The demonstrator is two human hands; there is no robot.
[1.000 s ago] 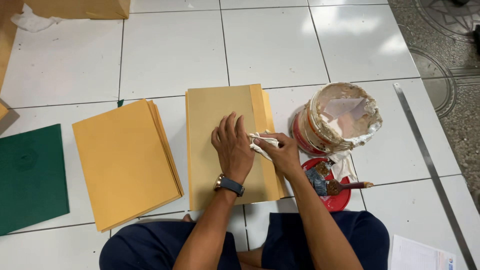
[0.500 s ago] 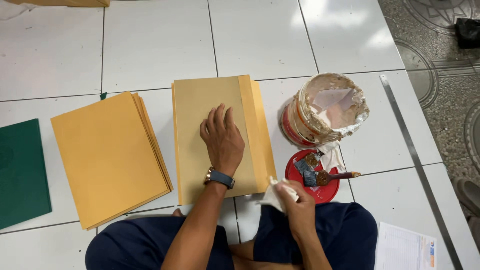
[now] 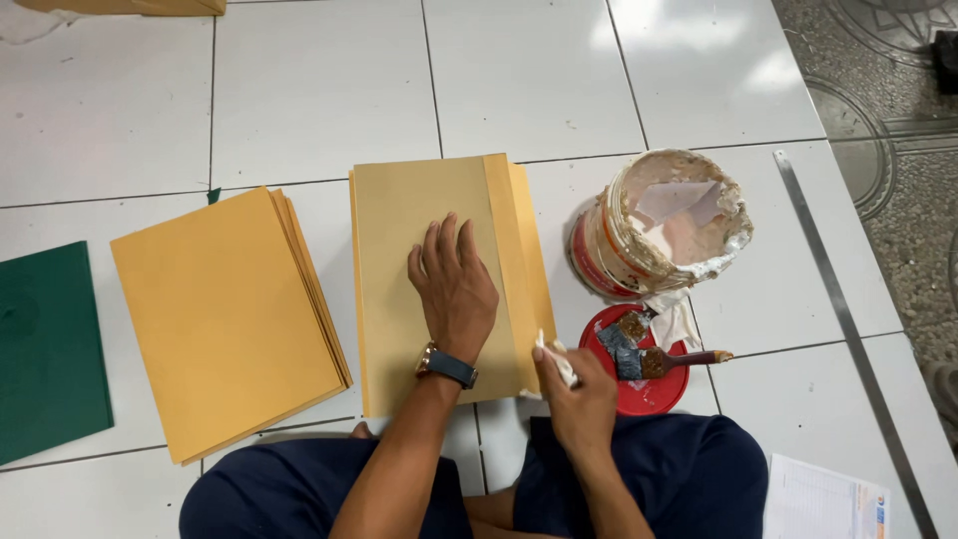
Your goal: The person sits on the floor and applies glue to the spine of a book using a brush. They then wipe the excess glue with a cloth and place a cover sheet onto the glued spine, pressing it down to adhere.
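Observation:
A stack of tan paper sheets [image 3: 399, 230] with a folded strip along its right side lies on the white tiled floor in front of me. My left hand [image 3: 454, 284], with a watch on the wrist, presses flat on the top sheet, fingers spread. My right hand [image 3: 577, 391] is at the stack's lower right corner, closed on a small white cloth [image 3: 554, 357] that touches the paper's edge.
A second stack of yellow-brown sheets [image 3: 225, 314] lies to the left, and a green board [image 3: 45, 349] beyond it. A glue-crusted bucket [image 3: 664, 225] stands to the right. A brush [image 3: 664, 359] rests on a red lid [image 3: 639, 394]. A long metal ruler [image 3: 848, 329] lies at far right.
My right hand with the cloth has slid down along the folded strip from beside my left hand to the stack's lower right corner. My left hand stays pressed on the sheet.

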